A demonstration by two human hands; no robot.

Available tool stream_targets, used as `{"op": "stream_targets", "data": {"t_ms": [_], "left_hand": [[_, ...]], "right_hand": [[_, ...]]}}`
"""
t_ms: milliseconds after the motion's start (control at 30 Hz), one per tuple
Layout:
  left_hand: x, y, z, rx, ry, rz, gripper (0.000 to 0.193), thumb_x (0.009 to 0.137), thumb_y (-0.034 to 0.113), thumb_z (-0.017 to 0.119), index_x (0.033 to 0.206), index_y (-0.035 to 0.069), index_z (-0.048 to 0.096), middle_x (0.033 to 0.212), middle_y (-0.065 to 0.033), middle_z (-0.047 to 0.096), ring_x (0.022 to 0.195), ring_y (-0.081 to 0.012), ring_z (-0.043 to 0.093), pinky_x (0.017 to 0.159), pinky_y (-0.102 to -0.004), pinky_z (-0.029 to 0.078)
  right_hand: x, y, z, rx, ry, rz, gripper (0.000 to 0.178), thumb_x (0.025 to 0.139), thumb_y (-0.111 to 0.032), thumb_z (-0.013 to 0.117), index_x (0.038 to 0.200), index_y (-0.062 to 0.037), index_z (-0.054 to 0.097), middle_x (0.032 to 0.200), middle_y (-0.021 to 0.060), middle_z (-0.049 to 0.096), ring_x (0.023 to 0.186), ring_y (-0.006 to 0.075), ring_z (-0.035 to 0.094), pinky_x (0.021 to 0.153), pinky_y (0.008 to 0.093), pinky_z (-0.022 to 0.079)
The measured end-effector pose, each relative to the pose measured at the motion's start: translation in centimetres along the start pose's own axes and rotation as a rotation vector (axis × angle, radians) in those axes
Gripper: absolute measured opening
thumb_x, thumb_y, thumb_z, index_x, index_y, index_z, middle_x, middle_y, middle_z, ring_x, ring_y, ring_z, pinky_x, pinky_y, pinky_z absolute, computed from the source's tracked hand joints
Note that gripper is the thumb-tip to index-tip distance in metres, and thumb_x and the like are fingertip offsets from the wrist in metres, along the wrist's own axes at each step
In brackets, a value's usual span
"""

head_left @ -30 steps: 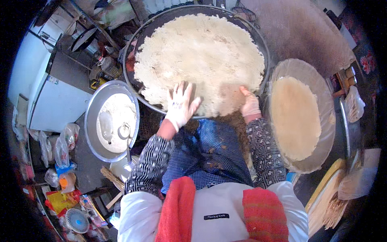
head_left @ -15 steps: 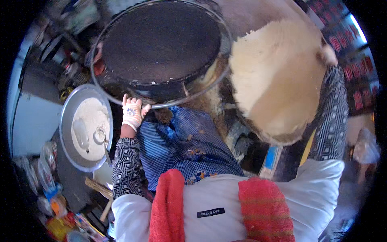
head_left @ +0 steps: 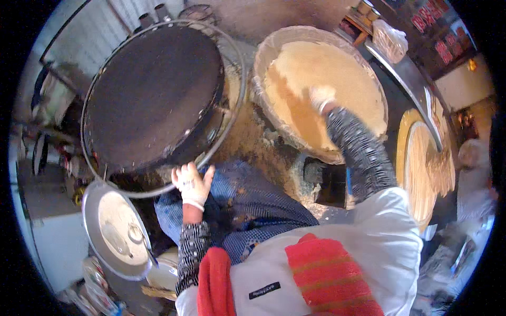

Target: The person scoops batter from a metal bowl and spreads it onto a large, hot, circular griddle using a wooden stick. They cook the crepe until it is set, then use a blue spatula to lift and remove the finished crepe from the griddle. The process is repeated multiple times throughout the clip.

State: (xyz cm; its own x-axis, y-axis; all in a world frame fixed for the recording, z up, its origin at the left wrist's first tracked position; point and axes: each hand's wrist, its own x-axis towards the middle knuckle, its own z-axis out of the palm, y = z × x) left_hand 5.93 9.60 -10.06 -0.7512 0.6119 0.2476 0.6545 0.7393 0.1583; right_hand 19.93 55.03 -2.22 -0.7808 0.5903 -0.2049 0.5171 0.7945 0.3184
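Observation:
A big round dark griddle (head_left: 153,95) lies bare in front of me, ringed by a thin metal hoop. My left hand (head_left: 192,181), dusted white, rests at the griddle's near rim with fingers spread and nothing in it. To the right sits a wide woven tray (head_left: 263,58) holding a large pale flatbread (head_left: 337,68). My right hand (head_left: 321,97) lies flat on that flatbread near its middle, the patterned sleeve stretched out behind it. The hand is small and a little blurred.
A metal basin (head_left: 92,210) with pale batter and a ladle stands at lower left. A stack of thin flatbreads on a round board (head_left: 421,168) is at the right, with a person (head_left: 472,158) beyond it. A dark box (head_left: 329,181) sits below the tray.
The flatbread left the griddle, swung to the right in my right hand, and now lies in the woven tray. My left hand came off the bread and back to the griddle's near rim.

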Motion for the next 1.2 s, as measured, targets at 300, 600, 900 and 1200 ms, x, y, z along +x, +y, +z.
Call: {"op": "stream_targets", "data": {"t_ms": [300,600,900,1200], "left_hand": [[-1.9,-5.9,-0.3,0.170,-0.085,0.071,0.048,0.086,0.051,0.061,0.097,0.005,0.058,0.093,-0.0156,0.060,0.097,-0.0372,0.057,0.105,-0.0538,0.034],[-1.6,-9.3,-3.1,0.285,-0.274,0.059,0.039,0.083,0.038,0.063,0.095,0.003,0.055,0.096,-0.0188,0.059,0.097,-0.0400,0.055,0.097,-0.0514,0.039],[1.6,-3.0,-6.2,0.236,-0.424,-0.144,0.032,0.079,0.036,0.073,0.092,0.007,0.067,0.093,-0.0147,0.069,0.094,-0.0327,0.066,0.086,-0.0438,0.047],[-3.2,12.3,-8.7,-0.256,-0.294,0.168,0.040,0.083,0.044,0.064,0.094,0.006,0.064,0.092,-0.0151,0.066,0.089,-0.0337,0.064,0.080,-0.0464,0.048]], "right_hand": [[-0.1,-2.7,22.4,0.454,-0.407,0.289,0.056,0.079,-0.051,0.070,0.120,-0.0137,0.068,0.131,0.0083,0.063,0.121,0.0295,0.059,0.095,0.0516,0.050],[-1.0,-0.5,26.7,0.555,-0.454,0.216,0.040,0.084,-0.038,0.060,0.113,-0.0126,0.072,0.121,0.0147,0.067,0.113,0.0335,0.063,0.093,0.0431,0.050],[-2.4,-3.9,15.2,0.943,0.397,0.409,0.038,0.093,-0.039,0.055,0.113,-0.0084,0.065,0.102,0.0209,0.069,0.096,0.0392,0.066,0.085,0.0485,0.052],[-11.3,-23.4,7.0,1.256,0.217,-0.606,0.023,0.088,-0.020,0.065,0.107,-0.0077,0.067,0.096,0.0140,0.070,0.089,0.0290,0.068,0.080,0.0378,0.053]]}}
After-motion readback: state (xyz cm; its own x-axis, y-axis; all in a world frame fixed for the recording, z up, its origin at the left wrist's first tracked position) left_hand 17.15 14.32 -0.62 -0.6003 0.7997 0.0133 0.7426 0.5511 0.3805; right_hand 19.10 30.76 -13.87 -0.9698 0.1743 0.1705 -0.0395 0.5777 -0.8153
